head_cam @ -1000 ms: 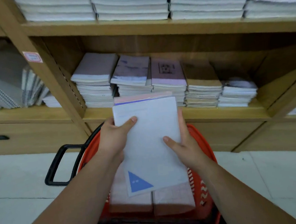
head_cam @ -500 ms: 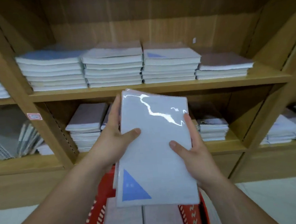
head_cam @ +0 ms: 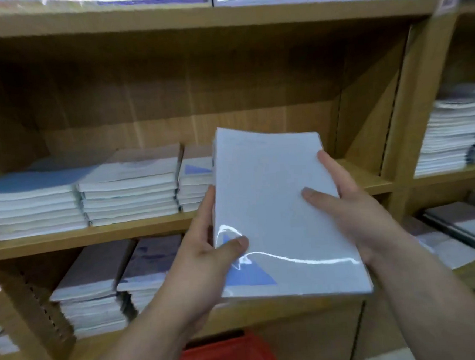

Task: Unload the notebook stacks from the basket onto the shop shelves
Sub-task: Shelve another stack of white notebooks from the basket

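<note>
Head view: I hold a plastic-wrapped notebook stack (head_cam: 278,213) before the middle shelf (head_cam: 94,236).
My left hand (head_cam: 205,263) grips its near-left corner; my right hand (head_cam: 350,208) clasps its right edge; the red basket (head_cam: 226,357) sits below.

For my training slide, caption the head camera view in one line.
Left hand and right hand hold a wrapped notebook stack before the wooden shelf, red basket below.

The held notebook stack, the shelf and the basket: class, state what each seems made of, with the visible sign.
Notebook stack: paper, seemingly wrapped in clear glossy film, given the bright glare streak. Shelf: wood or wood-look laminate, matte, with visible grain. Basket: likely plastic, from its uniform bright red; blurred.
</note>
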